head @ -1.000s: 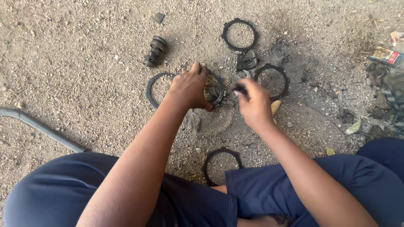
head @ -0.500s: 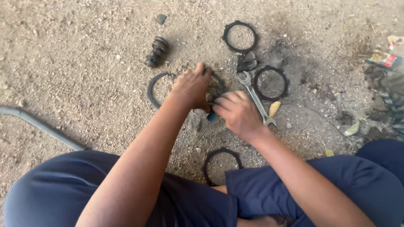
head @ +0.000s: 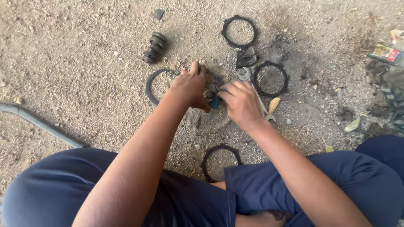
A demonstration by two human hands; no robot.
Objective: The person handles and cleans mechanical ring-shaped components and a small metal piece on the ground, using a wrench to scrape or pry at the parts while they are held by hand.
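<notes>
While a person sits on sandy gravel ground (head: 75, 63), the left hand (head: 191, 86) presses down on a dark round metal part (head: 212, 86) at the scene's centre, fingers curled over it. At its 3 o'clock, touching, the right hand (head: 242, 103) pinches a small blue-handled tool (head: 215, 102) beside a silver open-ended spanner (head: 252, 90). Black toothed rings lie at 12 o'clock (head: 239, 31), 2 o'clock (head: 270, 78), 6 o'clock (head: 221, 162) and 9 o'clock (head: 153, 86). A black ribbed cylinder (head: 154, 47) rests at 11 o'clock.
</notes>
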